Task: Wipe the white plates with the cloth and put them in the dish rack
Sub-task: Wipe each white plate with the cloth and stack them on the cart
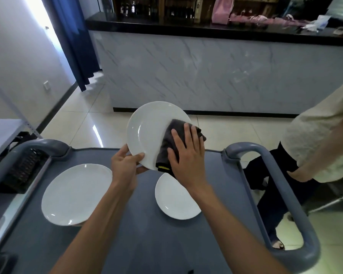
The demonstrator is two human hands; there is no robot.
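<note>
Left hand (127, 165) pinching plate (149, 131) rim (tilted up); right hand (188, 155) flat, fingers straight, pressing cloth (167, 147) on it.

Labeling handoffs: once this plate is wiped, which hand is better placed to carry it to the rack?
Left, probably. The left hand already grips the raised round white plate at its lower rim, while the right hand presses the dark grey cloth flat against it. The black dish rack sits at the left.

A bar or café: marble-fronted counter (206, 76), bottle shelves (156, 8), grey service cart (147, 234).
</note>
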